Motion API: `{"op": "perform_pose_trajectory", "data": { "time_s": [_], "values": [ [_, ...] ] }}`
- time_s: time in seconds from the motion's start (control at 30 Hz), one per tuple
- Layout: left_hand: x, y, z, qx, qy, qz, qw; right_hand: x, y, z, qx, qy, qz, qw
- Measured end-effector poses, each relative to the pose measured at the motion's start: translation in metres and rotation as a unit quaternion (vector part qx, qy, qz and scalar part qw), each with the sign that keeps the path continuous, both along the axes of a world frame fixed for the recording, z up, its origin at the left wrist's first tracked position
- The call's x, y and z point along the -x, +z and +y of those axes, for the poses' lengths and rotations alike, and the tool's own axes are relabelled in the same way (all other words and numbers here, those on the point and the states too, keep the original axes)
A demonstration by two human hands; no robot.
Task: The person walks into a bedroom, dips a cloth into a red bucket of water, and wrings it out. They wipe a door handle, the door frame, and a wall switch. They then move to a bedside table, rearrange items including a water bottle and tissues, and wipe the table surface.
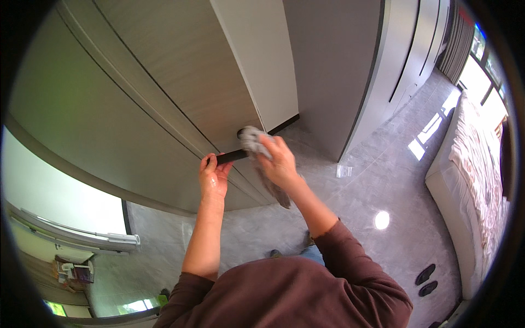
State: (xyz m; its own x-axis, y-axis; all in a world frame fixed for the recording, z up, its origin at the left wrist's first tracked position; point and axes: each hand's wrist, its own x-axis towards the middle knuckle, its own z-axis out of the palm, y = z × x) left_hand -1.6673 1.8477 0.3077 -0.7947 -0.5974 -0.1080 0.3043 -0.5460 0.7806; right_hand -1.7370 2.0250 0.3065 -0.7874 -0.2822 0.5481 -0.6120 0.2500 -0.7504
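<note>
My left hand (214,178) grips the free end of a long black door lever handle (230,156), thumb on the near face and fingers behind. The handle sticks out from a beige wood-grain door (180,74) with grooves along it. A crumpled grey cloth (254,143) is bunched in my right hand (281,162), and a darker length of it hangs below. The cloth lies over the lever's other end and hides it. A round dark fitting (240,133) on the door shows partly beside the cloth. My right hand is slightly blurred.
An open grey cabinet door or panel (332,61) stands right of the door. A small clear plastic packet (344,170) lies on the grey tiled floor (365,188). Farther right are a bed (455,213) and dark slippers (425,274). A doorway with a pale frame opens at left.
</note>
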Motion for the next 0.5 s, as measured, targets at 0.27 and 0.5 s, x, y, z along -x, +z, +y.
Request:
{"op": "perform_pose_trajectory", "data": {
  "time_s": [0.27, 0.5],
  "values": [
    [-0.005, 0.0, -0.001, 0.003, -0.013, -0.009, 1.0, 0.02, -0.022, 0.043, -0.095, -0.062, -0.104, 0.988],
    [-0.004, 0.008, 0.007, 0.036, -0.028, -0.04, 0.998, 0.02, -0.041, 0.004, -0.101, -0.105, 0.152, 0.978]
  ]
}}
